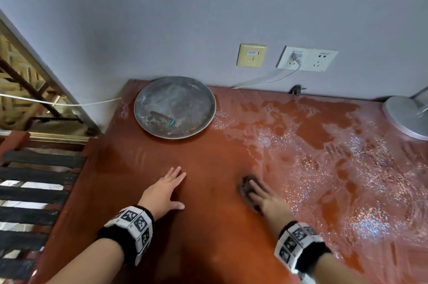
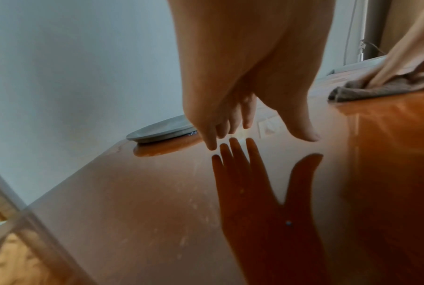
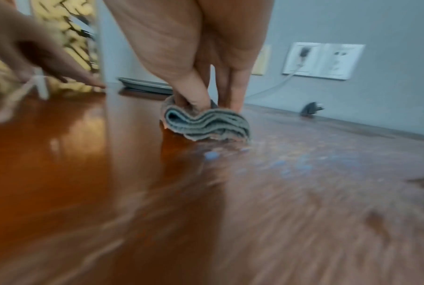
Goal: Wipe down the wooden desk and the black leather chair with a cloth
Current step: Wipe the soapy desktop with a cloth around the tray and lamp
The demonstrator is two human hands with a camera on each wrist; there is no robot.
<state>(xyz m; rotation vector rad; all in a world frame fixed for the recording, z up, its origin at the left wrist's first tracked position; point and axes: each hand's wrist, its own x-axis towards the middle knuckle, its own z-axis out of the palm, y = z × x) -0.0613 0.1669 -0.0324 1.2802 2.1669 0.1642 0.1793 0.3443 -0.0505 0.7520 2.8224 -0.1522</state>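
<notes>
Head view: right hand (image 1: pixel 266 198) presses the folded cloth (image 1: pixel 246 188) onto the desk (image 1: pixel 208 237), fingers curled into it; the unwiped dusty stretch lies right of the cloth. Left hand (image 1: pixel 164 191) rests flat, empty, left of it.

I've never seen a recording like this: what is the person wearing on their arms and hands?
Both hands are bare, with no gloves or sleeves. The left wrist and right wrist each carry a black band set with white squares printed in black, code-like patterns.
</notes>
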